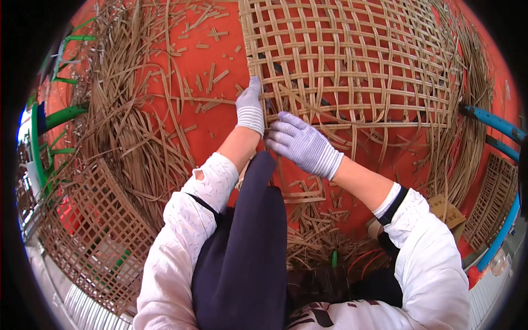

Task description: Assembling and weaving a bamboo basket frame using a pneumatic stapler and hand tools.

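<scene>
My hands are meeting at the lower left corner of an open-weave cane lattice panel (348,55), which is spreading across the upper middle and right of my view, over a red surface (225,118). Both are wearing pale, finely striped gloves. My left hand (250,104) is lying along the panel's left border, fingers close together and pointing away from me — I cannot tell whether it is gripping, since its palm side is not showing. My right hand (304,144) is reaching in from the right, its fingers side by side and slightly bent at the corner; its thumb is hidden, so I cannot tell how firmly it is holding anything. A few loose strand ends are sticking out along the lower edge, just beside that hand.

A long heap of cane strips (126,132) is lying to my left, and another bundle (467,60) is running down past the panel's right side. Short cut pieces (202,46) are scattering the red surface. Another woven lattice (104,231) is leaning at lower left, near a green tubular frame (63,115) — and blue tubes (498,124) are jutting in from the right.
</scene>
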Tool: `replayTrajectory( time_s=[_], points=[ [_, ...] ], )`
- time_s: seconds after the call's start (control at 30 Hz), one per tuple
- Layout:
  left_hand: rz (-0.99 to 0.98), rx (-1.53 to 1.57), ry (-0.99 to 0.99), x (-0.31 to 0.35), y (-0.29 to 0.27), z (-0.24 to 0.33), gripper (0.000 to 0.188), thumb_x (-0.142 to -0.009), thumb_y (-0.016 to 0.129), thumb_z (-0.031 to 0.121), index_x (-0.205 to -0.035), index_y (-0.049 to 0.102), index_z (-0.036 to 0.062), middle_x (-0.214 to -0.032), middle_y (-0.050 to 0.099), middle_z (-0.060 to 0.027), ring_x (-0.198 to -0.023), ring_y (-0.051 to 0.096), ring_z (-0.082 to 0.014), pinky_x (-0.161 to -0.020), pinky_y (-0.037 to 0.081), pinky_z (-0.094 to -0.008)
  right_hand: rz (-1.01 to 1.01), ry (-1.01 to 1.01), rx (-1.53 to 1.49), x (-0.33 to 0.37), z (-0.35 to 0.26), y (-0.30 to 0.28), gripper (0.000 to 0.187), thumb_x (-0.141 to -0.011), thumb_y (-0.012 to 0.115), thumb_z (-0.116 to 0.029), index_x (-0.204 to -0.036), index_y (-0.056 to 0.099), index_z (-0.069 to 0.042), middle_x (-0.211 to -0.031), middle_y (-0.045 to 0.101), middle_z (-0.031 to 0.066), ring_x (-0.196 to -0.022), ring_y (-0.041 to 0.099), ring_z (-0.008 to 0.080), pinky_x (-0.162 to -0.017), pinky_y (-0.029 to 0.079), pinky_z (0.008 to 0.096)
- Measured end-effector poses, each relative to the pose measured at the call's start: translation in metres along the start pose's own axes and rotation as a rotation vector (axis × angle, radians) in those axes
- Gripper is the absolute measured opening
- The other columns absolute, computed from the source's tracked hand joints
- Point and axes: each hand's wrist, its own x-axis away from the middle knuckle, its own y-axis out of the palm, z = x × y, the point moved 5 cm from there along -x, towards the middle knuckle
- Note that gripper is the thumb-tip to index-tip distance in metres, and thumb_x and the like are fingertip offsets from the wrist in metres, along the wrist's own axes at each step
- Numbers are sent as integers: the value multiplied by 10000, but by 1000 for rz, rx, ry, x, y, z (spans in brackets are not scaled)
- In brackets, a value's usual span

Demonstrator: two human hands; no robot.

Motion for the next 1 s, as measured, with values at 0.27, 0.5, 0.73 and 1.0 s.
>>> replayTrajectory(
  time_s=[0.27,0.5,0.73,1.0],
  points=[
    [-1,103,-58,11,10,0,411,-944,611,405,-913,682,2,-686,547,5,-583,458,-106,-556,407,-300,524,1034,-1462,3,4,7,230,-984,571,-202,-950,620,20,-806,641,83,-757,597,131,-703,492,274],
    [-66,135,14,0,5,-4,405,-930,589,484,-812,624,98,-670,550,-13,-519,477,-141,-469,408,-311,480,1072,-1320,7,-27,-2,271,-991,548,-202,-850,617,19,-693,598,59,-643,530,102,-613,447,275],
    [-16,88,68,1,3,-1,364,-921,636,406,-729,593,99,-548,474,5,-429,418,-109,-410,301,-289,342,978,-1121,13,-38,-5,241,-963,565,-187,-809,613,-8,-704,602,130,-626,579,245,-619,459,329],
    [-140,57,-178,18,17,-2,400,-910,629,474,-917,672,77,-756,637,-51,-587,564,-174,-538,491,-339,166,517,-556,36,-4,14,171,-891,641,-205,-925,617,-40,-821,606,155,-785,564,347,-731,476,415]
  ],
)
